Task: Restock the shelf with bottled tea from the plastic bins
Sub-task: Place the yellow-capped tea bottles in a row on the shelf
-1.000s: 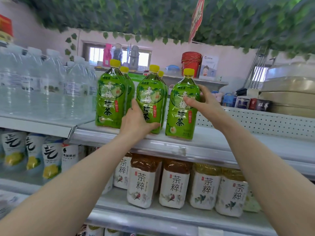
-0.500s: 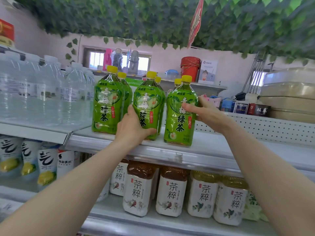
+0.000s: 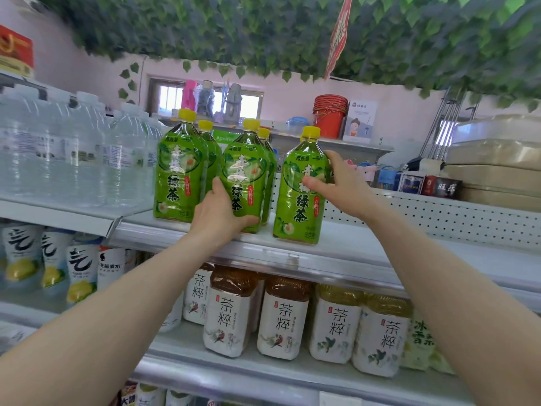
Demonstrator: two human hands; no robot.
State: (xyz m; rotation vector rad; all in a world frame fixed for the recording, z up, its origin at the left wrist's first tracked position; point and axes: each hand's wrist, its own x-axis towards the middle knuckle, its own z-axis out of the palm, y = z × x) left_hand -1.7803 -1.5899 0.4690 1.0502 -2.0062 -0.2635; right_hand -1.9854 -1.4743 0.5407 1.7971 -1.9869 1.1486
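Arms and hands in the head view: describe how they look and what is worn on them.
Both forearms are bare along all of their visible length; no sleeve edge shows in frame. The left hand and right hand wear no gloves. No watch, bracelet or ring shows on either wrist or on the visible fingers. No marks or tattoos show on either arm.

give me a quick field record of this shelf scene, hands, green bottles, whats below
left hand: left hand grips the middle front green plastic tea bottle with yellow cap low down
right hand: right hand holds the rightmost green tea bottle at its upper label
bottles: both upright on the white metal shelf
green bottles visible: five
left neighbours: clear water bottles
shelf below: white-labelled tea bottles
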